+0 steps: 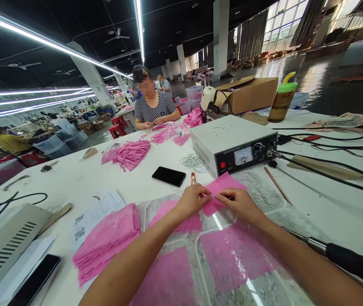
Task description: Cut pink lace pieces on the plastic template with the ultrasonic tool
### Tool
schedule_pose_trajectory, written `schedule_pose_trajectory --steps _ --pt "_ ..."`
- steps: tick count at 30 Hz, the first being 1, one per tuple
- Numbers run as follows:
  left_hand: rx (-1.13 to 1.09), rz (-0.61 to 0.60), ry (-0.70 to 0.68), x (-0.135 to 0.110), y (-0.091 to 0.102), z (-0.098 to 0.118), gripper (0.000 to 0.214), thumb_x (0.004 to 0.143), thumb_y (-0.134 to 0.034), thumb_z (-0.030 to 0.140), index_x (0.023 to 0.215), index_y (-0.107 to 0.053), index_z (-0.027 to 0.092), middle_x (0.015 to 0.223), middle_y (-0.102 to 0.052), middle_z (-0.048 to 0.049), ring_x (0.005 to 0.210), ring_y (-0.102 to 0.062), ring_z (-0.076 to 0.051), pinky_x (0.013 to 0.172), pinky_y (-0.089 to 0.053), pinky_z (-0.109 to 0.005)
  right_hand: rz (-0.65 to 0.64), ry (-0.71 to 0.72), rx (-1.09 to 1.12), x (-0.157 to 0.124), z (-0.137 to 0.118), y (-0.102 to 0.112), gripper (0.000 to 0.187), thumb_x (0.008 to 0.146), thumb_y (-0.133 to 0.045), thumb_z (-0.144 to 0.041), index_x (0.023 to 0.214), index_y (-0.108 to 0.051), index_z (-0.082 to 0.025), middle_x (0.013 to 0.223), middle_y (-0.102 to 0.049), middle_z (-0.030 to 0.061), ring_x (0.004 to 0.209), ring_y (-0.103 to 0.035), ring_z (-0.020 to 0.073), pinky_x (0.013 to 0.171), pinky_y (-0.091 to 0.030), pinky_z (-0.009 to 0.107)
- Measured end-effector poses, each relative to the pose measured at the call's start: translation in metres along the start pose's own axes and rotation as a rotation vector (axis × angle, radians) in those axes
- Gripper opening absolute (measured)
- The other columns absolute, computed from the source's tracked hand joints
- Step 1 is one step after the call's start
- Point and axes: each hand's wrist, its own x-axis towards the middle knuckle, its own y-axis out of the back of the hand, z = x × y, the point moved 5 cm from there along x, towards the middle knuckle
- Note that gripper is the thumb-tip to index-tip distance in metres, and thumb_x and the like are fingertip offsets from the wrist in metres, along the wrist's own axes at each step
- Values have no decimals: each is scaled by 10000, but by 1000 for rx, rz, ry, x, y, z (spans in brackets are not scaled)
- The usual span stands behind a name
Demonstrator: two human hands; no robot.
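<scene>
My left hand [197, 198] pinches the near-left edge of a small pink fabric piece [226, 183]. Close beside it, my right hand [240, 203] has thumb and finger closed on the same piece. Both hands hover over a clear plastic surface [197, 242] with rounded panels. More pink fabric pieces [235, 255] lie flat under or on it; I cannot tell which. To the left is a tall stack of pink fabric pieces [107, 242]. Orange thread snips [193, 178] lie just beyond my left hand.
A grey machine with a dial [232, 142] stands beyond my hands. Around it are a black phone [168, 176], a brown stick [277, 185] and a black-handled tool [350, 257]. A person in a striped top [155, 108] sits across the table by pink strips [133, 154].
</scene>
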Motion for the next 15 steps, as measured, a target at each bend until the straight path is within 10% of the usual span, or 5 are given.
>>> schedule_pose_trajectory --steps 8,15 --pt "-284 6 45 -12 11 26 92 866 -592 158 886 -672 117 769 -670 -29 677 -675 -121 614 -499 -194 138 120 50 -23 -54 34 343 810 -581 -510 737 -698 -196 699 -661 32 629 -584 173 567 -448 283" --pt "-365 -96 45 -125 45 22 97 855 -596 134 892 -686 132 900 -706 -53 828 -654 -139 749 -503 -228 -96 497 -77 -77 -122 -16 101 882 -582 -276 859 -676 -249 771 -659 -6 668 -611 124 600 -495 228"
